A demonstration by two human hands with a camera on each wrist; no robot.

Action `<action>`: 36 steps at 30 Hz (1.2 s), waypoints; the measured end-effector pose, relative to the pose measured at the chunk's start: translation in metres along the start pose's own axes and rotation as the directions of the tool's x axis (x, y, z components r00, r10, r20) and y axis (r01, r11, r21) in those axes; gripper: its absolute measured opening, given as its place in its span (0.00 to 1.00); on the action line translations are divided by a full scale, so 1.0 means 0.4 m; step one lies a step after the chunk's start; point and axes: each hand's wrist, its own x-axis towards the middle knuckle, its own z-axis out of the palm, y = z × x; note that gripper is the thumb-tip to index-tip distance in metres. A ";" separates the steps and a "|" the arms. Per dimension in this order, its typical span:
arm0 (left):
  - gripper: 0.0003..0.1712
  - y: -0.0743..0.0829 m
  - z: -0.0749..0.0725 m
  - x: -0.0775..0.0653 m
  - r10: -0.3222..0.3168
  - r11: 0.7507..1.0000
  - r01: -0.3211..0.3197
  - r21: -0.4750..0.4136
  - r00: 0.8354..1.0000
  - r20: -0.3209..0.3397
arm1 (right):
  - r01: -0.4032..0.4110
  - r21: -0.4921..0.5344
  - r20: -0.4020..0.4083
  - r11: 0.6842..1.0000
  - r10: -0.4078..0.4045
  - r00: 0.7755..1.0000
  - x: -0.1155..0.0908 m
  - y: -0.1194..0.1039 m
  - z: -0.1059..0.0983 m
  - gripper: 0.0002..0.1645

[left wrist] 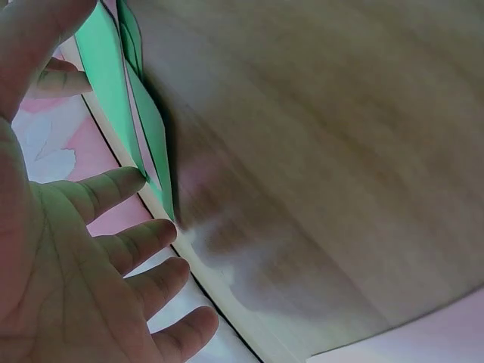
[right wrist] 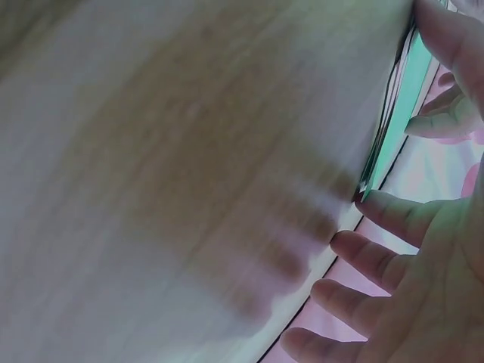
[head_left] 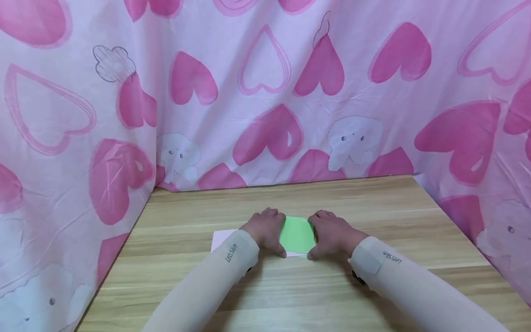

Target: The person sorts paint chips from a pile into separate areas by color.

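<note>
Several sheets of paper lie stacked on the wooden table, with a light green sheet (head_left: 297, 235) on top. My left hand (head_left: 266, 230) holds the left edge of this stack, thumb at the near corner and index finger at the far one. At the right edge, my right hand (head_left: 332, 233) grips in the same way. Layered green paper (left wrist: 144, 128) with pink between shows in the left wrist view, its layers slightly fanned. The right wrist view has the green stack (right wrist: 404, 106) edge-on between thumb and index finger. A pale pink sheet (head_left: 221, 237) sticks out left, partly hidden by my left hand.
The wooden table (head_left: 298, 295) extends around both hands. A pink curtain (head_left: 265, 129) with hearts hangs along the back and both sides. Light sleeves (head_left: 199, 286) cover both forearms.
</note>
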 end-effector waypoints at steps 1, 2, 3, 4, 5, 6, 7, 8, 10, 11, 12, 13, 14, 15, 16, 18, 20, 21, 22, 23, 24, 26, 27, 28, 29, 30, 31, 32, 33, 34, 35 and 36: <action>0.63 -0.001 -0.001 0.000 -0.002 1.000 0.002 -0.001 1.000 0.000 | 0.001 0.001 0.000 1.000 -0.001 1.000 0.001 -0.001 0.000 0.55; 0.63 -0.002 -0.001 0.001 -0.003 1.000 0.003 -0.004 1.000 0.000 | 0.000 0.000 0.000 1.000 0.000 1.000 0.002 -0.003 0.000 0.55; 0.63 -0.003 -0.001 0.001 -0.003 1.000 0.003 -0.004 1.000 0.000 | -0.002 -0.003 -0.001 1.000 0.002 1.000 0.003 -0.004 0.000 0.54; 0.63 -0.004 0.000 0.002 -0.001 1.000 0.001 -0.003 1.000 0.000 | -0.001 -0.008 0.001 1.000 0.001 1.000 0.004 -0.005 0.000 0.53; 0.63 -0.005 0.001 0.002 0.000 1.000 0.000 -0.002 1.000 0.000 | 0.001 -0.009 0.000 1.000 -0.001 1.000 0.005 -0.006 0.000 0.53; 0.63 -0.005 0.002 0.002 0.001 1.000 -0.001 -0.005 1.000 0.000 | 0.006 -0.010 -0.002 1.000 -0.006 1.000 0.005 -0.008 0.000 0.52; 0.63 -0.006 0.002 0.002 0.001 1.000 -0.001 -0.008 1.000 -0.001 | 0.010 -0.013 -0.003 1.000 -0.010 1.000 0.005 -0.009 -0.002 0.52; 0.63 -0.006 0.003 0.003 0.002 1.000 -0.002 -0.009 1.000 -0.002 | 0.012 -0.018 -0.005 1.000 -0.012 1.000 0.005 -0.009 -0.003 0.52; 0.63 -0.007 0.003 0.004 0.002 1.000 -0.002 -0.011 1.000 0.000 | 0.019 -0.019 -0.007 1.000 -0.019 1.000 0.004 -0.009 -0.005 0.52; 0.63 -0.006 0.003 0.003 0.003 1.000 -0.003 -0.012 1.000 0.002 | 0.020 -0.018 -0.008 1.000 -0.020 1.000 0.003 -0.009 -0.007 0.52; 0.63 -0.006 0.002 0.003 0.003 1.000 -0.003 -0.014 1.000 0.004 | 0.018 -0.015 -0.009 1.000 -0.018 1.000 0.002 -0.008 -0.008 0.53; 0.64 -0.006 0.002 0.003 0.003 1.000 -0.003 -0.015 1.000 0.006 | 0.016 -0.014 -0.010 1.000 -0.016 1.000 0.000 -0.007 -0.009 0.54; 0.64 -0.006 0.000 0.002 0.005 1.000 -0.005 -0.012 1.000 0.007 | 0.015 -0.007 -0.012 1.000 -0.015 1.000 -0.001 -0.005 -0.010 0.54; 0.65 -0.006 -0.001 0.001 0.006 1.000 -0.006 -0.011 1.000 0.009 | 0.012 0.000 -0.013 1.000 -0.012 1.000 -0.002 -0.003 -0.011 0.55; 0.65 -0.006 -0.003 0.001 0.008 1.000 -0.008 -0.010 1.000 0.011 | 0.009 0.004 -0.015 1.000 -0.009 1.000 -0.003 -0.001 -0.012 0.56; 0.65 -0.006 -0.005 0.000 0.011 1.000 -0.011 -0.006 1.000 0.009 | 0.005 0.016 -0.017 1.000 -0.005 1.000 -0.004 0.002 -0.013 0.56; 0.65 -0.006 -0.006 0.000 0.014 1.000 -0.014 -0.003 1.000 0.009 | 0.009 0.022 -0.018 1.000 -0.008 1.000 -0.006 0.004 -0.015 0.57; 0.65 -0.006 -0.006 0.001 0.014 1.000 -0.014 -0.005 1.000 0.008 | 0.010 0.026 -0.017 1.000 -0.010 1.000 -0.007 0.004 -0.016 0.56; 0.65 -0.005 -0.006 0.002 0.015 1.000 -0.015 -0.008 1.000 0.007 | 0.013 0.026 -0.019 1.000 -0.012 1.000 -0.009 0.005 -0.018 0.56; 0.65 -0.003 -0.005 0.002 0.014 1.000 -0.014 -0.011 1.000 0.006 | 0.017 0.027 -0.020 0.999 -0.017 1.000 -0.011 0.006 -0.020 0.56; 0.64 -0.001 -0.004 0.003 0.015 1.000 -0.015 -0.013 1.000 0.005 | 0.022 0.027 -0.022 0.999 -0.022 1.000 -0.014 0.007 -0.022 0.56; 0.63 0.004 -0.001 0.006 0.019 1.000 -0.019 -0.019 1.000 -0.003 | 0.028 0.030 -0.024 0.999 -0.028 0.999 -0.021 0.011 -0.029 0.56; 0.63 0.008 0.000 0.007 0.024 0.999 -0.025 -0.021 1.000 -0.010 | 0.029 0.030 -0.026 0.999 -0.028 0.999 -0.025 0.013 -0.034 0.57; 0.62 0.012 0.001 0.007 0.032 0.999 -0.032 -0.020 0.999 -0.017 | 0.028 0.030 -0.025 0.999 -0.027 0.999 -0.030 0.016 -0.039 0.57; 0.61 0.016 0.002 0.009 0.040 0.999 -0.041 -0.017 0.999 -0.025 | 0.026 0.032 -0.023 0.999 -0.025 0.999 -0.034 0.020 -0.044 0.57; 0.61 0.021 0.001 0.009 0.051 0.999 -0.052 -0.013 0.998 -0.036 | 0.023 0.036 -0.020 0.999 -0.022 1.000 -0.039 0.023 -0.049 0.56; 0.60 0.027 0.001 0.011 0.062 0.998 -0.063 -0.007 0.997 -0.047 | 0.020 0.041 -0.016 0.999 -0.020 1.000 -0.044 0.028 -0.054 0.56; 0.59 0.033 -0.001 0.011 0.074 0.997 -0.074 0.001 0.996 -0.058 | 0.018 0.044 -0.011 0.999 -0.018 1.000 -0.049 0.033 -0.057 0.56; 0.59 0.040 -0.002 0.011 0.085 0.996 -0.084 0.011 0.994 -0.066 | 0.016 0.051 -0.006 0.999 -0.015 1.000 -0.053 0.038 -0.062 0.56; 0.59 0.046 -0.003 0.013 0.093 0.996 -0.091 0.019 0.993 -0.073 | 0.014 0.055 0.000 0.998 -0.014 1.000 -0.057 0.043 -0.065 0.56; 0.59 0.053 -0.004 0.013 0.097 0.995 -0.095 0.025 0.992 -0.077 | 0.015 0.058 0.003 0.998 -0.015 1.000 -0.061 0.050 -0.067 0.56; 0.60 0.060 -0.005 0.015 0.099 0.995 -0.097 0.029 0.992 -0.079 | 0.016 0.060 0.007 0.998 -0.016 1.000 -0.066 0.055 -0.069 0.56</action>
